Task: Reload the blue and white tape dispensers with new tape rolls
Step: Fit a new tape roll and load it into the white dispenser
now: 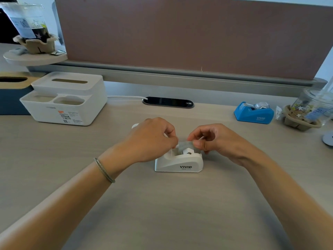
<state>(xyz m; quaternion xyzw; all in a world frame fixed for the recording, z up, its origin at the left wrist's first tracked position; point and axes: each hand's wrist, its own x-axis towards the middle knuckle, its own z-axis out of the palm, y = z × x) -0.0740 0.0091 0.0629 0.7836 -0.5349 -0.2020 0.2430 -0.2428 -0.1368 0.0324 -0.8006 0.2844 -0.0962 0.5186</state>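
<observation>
The white tape dispenser (179, 162) stands at the middle of the desk, its "VIVID" side facing me. A clear tape roll (187, 150) on a white core sits in its cradle. My left hand (153, 139) pinches at the roll's left side, above the dispenser's cutter end. My right hand (214, 139) pinches the roll's right top edge between thumb and fingers. The blue tape dispenser (254, 113) stands at the back right with a tape roll (262, 105) in it. A small white object (135, 125) peeks out behind my left hand.
A white tissue-box organiser (66, 98) stands at the back left, beside a dark blue box (12, 98). A black cable port (168, 102) lies behind my hands. A plastic cup in a cardboard holder (306, 112) stands at the far right. A brown partition (189, 37) closes the back.
</observation>
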